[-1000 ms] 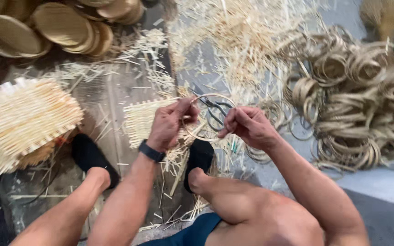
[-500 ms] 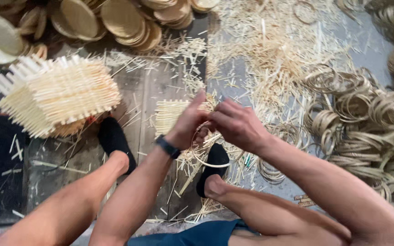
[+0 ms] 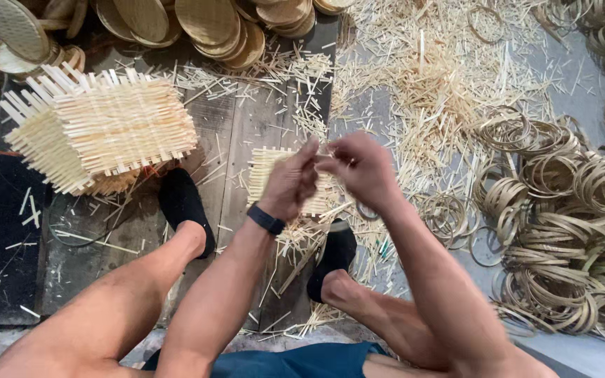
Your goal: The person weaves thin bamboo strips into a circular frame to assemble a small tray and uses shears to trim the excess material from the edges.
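My left hand (image 3: 292, 180), with a dark band on its wrist, and my right hand (image 3: 364, 168) meet fingertip to fingertip above a small flat woven bamboo mat (image 3: 264, 175) on the floor. Both are blurred and pinch a thin bamboo ring (image 3: 367, 211). The hands hide most of it, and only a short arc shows below the right hand. My feet in black shoes (image 3: 183, 206) rest on either side of the mat.
A large woven bamboo basket blank (image 3: 99, 133) lies at the left. Round woven lids (image 3: 204, 21) are stacked along the top. Loose bamboo splinters (image 3: 442, 77) cover the floor. A heap of coiled bamboo rings (image 3: 568, 231) fills the right. A black mat (image 3: 1, 238) lies at the far left.
The hands have come closer together and risen in view. The ring, plainly seen between them a second ago, is now mostly hidden. The camera has shifted, so the basket blank sits more central.
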